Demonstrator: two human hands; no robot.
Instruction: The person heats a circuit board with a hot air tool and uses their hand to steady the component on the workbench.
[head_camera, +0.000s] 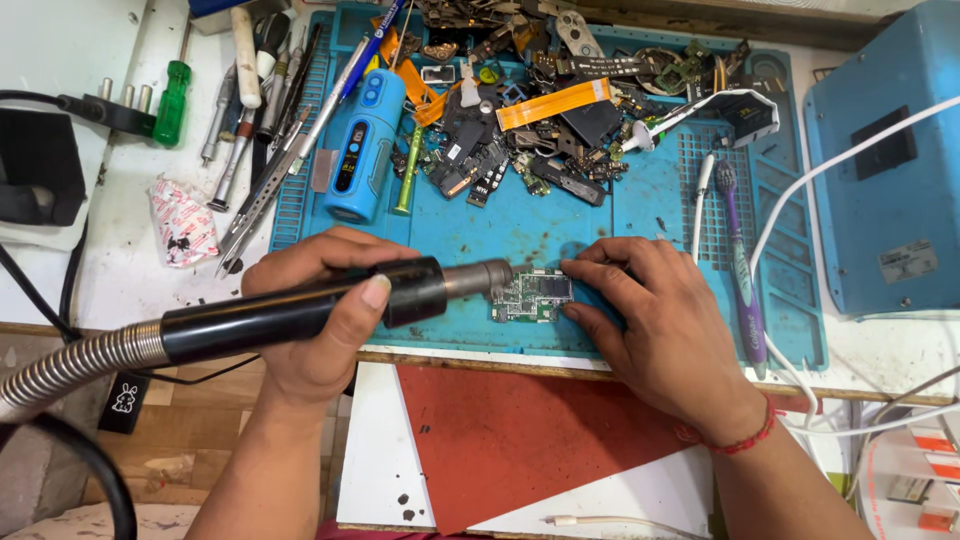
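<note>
Heating a small circuit board (533, 295) with hot-air wand (300, 310), left hand (320, 310) fingers wrapped around it; right hand (650, 310) fingertips pressing board onto blue mat (640, 215); likely next: steady nozzle aim.

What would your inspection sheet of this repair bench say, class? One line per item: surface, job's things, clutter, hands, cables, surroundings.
Surface: blue work mat, stained, on a white bench.
Job's things: small green circuit board; black hot-air wand, nozzle at the board.
Clutter: heap of phone parts, tweezers and screwdrivers, purple toothbrush.
Hands: left hand grips the wand; right hand steadies the board.
Cables: metal hose; white cables.
Surroundings: blue box, red sheet.
</note>
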